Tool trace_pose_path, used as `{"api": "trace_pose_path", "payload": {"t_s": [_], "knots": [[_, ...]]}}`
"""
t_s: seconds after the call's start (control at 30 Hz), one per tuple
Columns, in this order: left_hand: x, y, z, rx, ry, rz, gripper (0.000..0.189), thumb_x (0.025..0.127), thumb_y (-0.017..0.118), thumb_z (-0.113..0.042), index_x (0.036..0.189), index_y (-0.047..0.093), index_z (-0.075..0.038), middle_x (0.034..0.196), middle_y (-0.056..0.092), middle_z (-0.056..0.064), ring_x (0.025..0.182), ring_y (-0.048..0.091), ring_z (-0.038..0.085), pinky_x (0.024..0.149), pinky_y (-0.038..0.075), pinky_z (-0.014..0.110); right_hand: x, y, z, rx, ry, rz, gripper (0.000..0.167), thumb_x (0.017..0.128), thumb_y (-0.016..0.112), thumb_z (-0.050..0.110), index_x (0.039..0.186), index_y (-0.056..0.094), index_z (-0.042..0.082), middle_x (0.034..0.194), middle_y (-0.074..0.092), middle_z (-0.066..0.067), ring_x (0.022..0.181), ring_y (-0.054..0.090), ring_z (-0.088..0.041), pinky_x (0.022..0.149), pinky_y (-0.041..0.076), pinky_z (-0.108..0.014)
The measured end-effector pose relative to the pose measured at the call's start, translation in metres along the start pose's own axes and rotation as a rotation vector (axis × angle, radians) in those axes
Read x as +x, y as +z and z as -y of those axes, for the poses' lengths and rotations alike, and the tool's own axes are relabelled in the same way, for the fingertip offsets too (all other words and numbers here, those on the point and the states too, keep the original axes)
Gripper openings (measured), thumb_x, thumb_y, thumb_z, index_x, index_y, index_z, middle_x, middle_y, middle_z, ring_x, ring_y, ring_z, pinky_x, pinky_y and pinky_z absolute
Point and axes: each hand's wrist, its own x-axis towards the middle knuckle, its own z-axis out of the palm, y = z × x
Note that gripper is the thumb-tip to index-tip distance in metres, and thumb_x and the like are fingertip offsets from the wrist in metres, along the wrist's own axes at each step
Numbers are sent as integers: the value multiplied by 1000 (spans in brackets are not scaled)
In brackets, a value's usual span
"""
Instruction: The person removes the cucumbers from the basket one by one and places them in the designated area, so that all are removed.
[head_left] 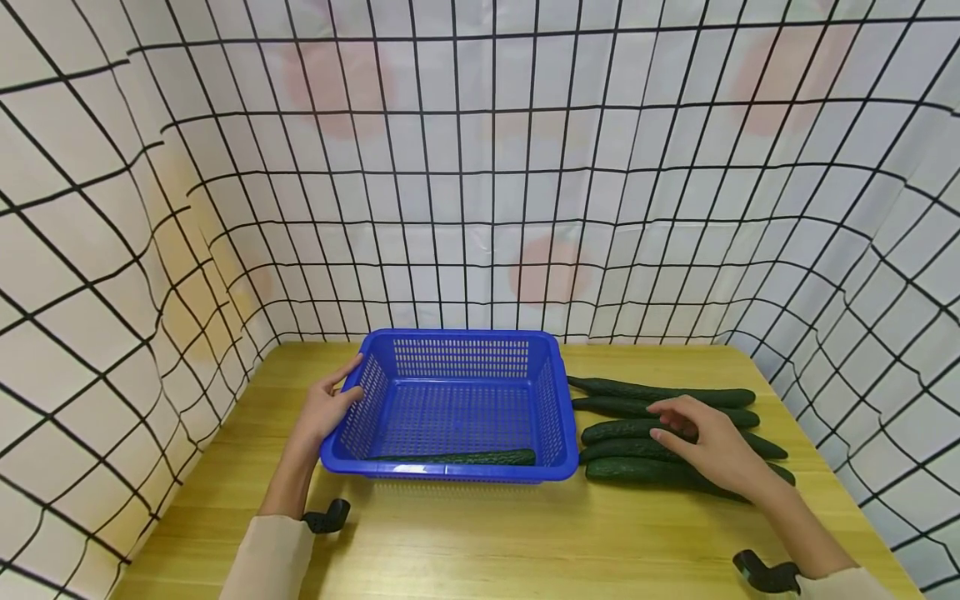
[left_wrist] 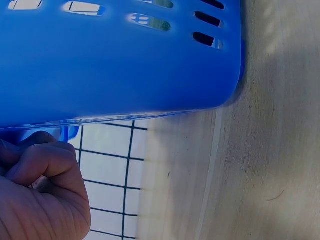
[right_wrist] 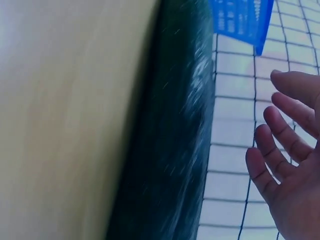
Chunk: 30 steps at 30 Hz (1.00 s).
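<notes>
A blue plastic basket [head_left: 450,472] with slotted walls stands on the table. Inside it, along the near wall, lies one cucumber [head_left: 487,457]. My left hand [head_left: 327,407] grips the basket's left rim; in the left wrist view that hand [left_wrist: 47,185] has its fingers curled at the rim. To the right of the basket several cucumbers [head_left: 645,472] lie side by side, pointing left to right. Over them hovers my right hand [head_left: 712,446], holding nothing, fingers loosely bent. The right wrist view shows its fingers apart, beside a large dark green cucumber [right_wrist: 170,130] close to the camera.
The wooden table [head_left: 525,542] carries the basket and cucumbers. A white curtain with a black grid [head_left: 465,192] encloses the back and both sides. Black camera mounts [head_left: 327,517] sit on both wrists.
</notes>
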Motion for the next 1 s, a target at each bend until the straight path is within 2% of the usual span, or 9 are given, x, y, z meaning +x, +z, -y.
{"api": "trace_pose_path", "payload": {"t_s": [0.1, 0.27, 0.43, 0.6, 0.77, 0.9, 1.0], "knots": [[3, 0, 3, 3, -1, -7, 67, 95, 59, -6, 159, 42, -20, 82, 65, 13, 63, 65, 18, 58, 59, 31, 8, 5, 7, -1, -10, -25, 37, 97, 72, 25, 132, 66, 14, 112, 67, -3, 95, 56, -5, 76, 52, -25], [14, -1, 19, -4, 0, -23, 69, 94, 61, -8, 158, 43, -25, 91, 70, 16, 64, 67, 18, 57, 59, 31, 19, 14, 18, 10, -24, -13, 40, 98, 70, 28, 135, 63, 14, 121, 66, -4, 104, 61, -19, 82, 54, -31], [22, 0, 31, 7, 24, -41, 68, 94, 62, -11, 157, 46, -30, 89, 70, 13, 63, 66, 16, 57, 59, 30, 28, 21, 28, 42, -39, -3, 30, 102, 65, 27, 130, 64, 18, 122, 67, -1, 106, 63, -18, 85, 55, -30], [21, 0, 32, 10, 37, -41, 67, 94, 62, -11, 157, 45, -29, 93, 71, 15, 64, 67, 17, 57, 60, 31, 39, 24, 42, 94, -44, 22, 27, 104, 62, 28, 130, 64, 20, 124, 67, -5, 111, 64, -20, 91, 57, -37], [21, 0, 31, 5, 30, -49, 67, 94, 62, -10, 156, 47, -29, 93, 72, 15, 64, 68, 17, 58, 60, 32, 49, 28, 60, 146, -45, 46, 29, 103, 63, 28, 131, 64, 18, 126, 66, -2, 116, 64, -28, 96, 56, -48], [22, 0, 32, 3, 34, -52, 67, 93, 62, -10, 156, 47, -29, 95, 71, 17, 65, 68, 17, 58, 60, 32, 59, 32, 74, 179, -74, 59, 33, 102, 64, 28, 132, 64, 14, 129, 66, -2, 119, 63, -26, 99, 54, -50], [21, 0, 32, -2, 33, -47, 68, 94, 62, -10, 157, 46, -29, 103, 71, 21, 66, 69, 17, 59, 61, 32, 64, 36, 83, 202, -81, 76, 38, 101, 66, 30, 135, 63, 13, 132, 65, -3, 120, 62, -23, 100, 53, -52]]}}
